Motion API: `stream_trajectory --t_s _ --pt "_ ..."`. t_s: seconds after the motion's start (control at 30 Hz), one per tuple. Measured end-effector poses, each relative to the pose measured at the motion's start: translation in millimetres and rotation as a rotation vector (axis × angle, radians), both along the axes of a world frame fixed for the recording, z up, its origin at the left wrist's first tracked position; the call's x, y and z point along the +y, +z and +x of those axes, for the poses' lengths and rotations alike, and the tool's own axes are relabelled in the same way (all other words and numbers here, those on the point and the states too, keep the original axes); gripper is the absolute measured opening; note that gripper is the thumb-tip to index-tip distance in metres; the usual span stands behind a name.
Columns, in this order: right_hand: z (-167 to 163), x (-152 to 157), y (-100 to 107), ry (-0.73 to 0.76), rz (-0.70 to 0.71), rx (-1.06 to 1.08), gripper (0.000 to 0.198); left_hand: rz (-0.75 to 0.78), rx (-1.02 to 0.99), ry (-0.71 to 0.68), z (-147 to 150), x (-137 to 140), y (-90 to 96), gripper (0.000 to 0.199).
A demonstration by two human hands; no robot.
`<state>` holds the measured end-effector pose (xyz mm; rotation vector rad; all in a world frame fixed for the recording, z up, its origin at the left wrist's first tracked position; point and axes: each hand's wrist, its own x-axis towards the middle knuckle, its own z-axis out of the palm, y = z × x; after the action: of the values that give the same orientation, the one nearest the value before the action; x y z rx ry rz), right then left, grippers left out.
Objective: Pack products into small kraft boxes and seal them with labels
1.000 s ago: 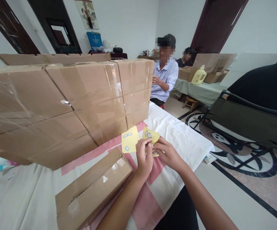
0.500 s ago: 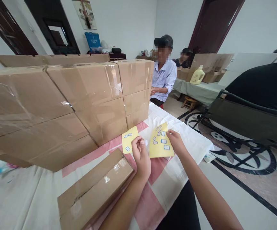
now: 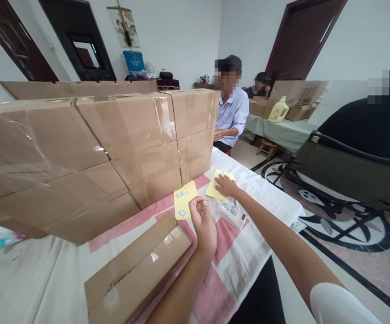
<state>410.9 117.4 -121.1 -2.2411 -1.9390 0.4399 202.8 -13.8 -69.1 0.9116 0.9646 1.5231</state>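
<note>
My right hand [image 3: 226,185] lies with its fingers spread over a yellow sheet [image 3: 211,191] printed with small blue-outlined shapes; the hand covers part of it. My left hand [image 3: 204,225] is raised above the cloth with its fingers curled in against the thumb. What they hold, if anything, is hidden. Beside it, a second yellow sheet [image 3: 183,200] with a few blue-outlined shapes lies near the stacked boxes. A small white box [image 3: 231,215] with a picture on it sits on the cloth between my two forearms.
Stacked cardboard boxes [image 3: 141,148] form a wall along the table's far left side. A long taped carton [image 3: 137,270] lies beside my left forearm. Beyond the table sits a person in a light shirt [image 3: 233,110]. A yellow jug [image 3: 278,109] stands on another table.
My right hand has moved the yellow sheet away from me and now rests flat on it. The white box beneath has come into sight. My left hand stays curled in nearly the same place.
</note>
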Motion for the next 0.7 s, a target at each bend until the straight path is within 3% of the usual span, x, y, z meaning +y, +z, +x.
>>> stream_trajectory --t_s 0.2,0.7 --pt "-15.9 32.3 -7.7 0.146 -0.105 -0.125 0.059 -0.022 0.015 -0.026 3.1 -3.9 0.4 0.025" --pt "-41.4 81.8 -18.0 -0.076 0.001 -0.119 0.058 -0.15 -0.102 -0.113 1.4 4.4 -1.1 0.026"
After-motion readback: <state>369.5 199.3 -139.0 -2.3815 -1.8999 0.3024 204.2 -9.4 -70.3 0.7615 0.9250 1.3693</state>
